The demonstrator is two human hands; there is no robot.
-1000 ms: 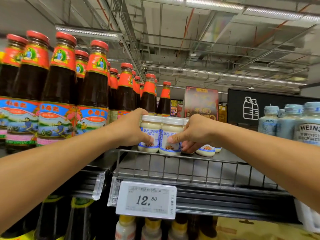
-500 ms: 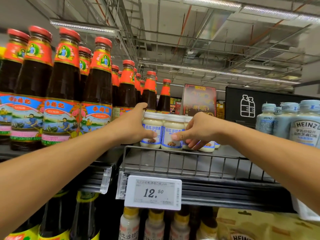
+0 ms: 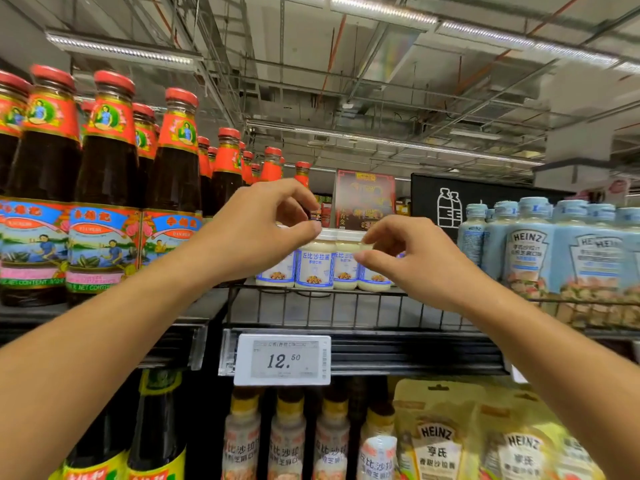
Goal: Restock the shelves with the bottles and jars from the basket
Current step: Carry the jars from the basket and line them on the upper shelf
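A row of several small white-lidded salad dressing jars [image 3: 313, 268] with blue labels stands on the wire shelf [image 3: 346, 306], behind its low front rail. My left hand [image 3: 256, 233] is at lid height on the row's left end. Its fingers are curled and its thumb tip touches the rim of the second jar's lid; it hides the top of the leftmost jar. My right hand [image 3: 408, 261] is at the row's right end. Its thumb and forefinger pinch the lid of a jar [image 3: 375, 280] that it largely hides. No basket is in view.
Tall dark sauce bottles with red caps [image 3: 107, 188] crowd the shelf to the left. Pale blue Heinz bottles [image 3: 530, 244] stand to the right. A price tag reading 12.50 [image 3: 282, 360] hangs below. More bottles and Heinz pouches [image 3: 440, 441] fill the lower shelf.
Both hands have come up from the sides of the jars to lid height. The jars now stand together in a tight row, and the view has moved closer.
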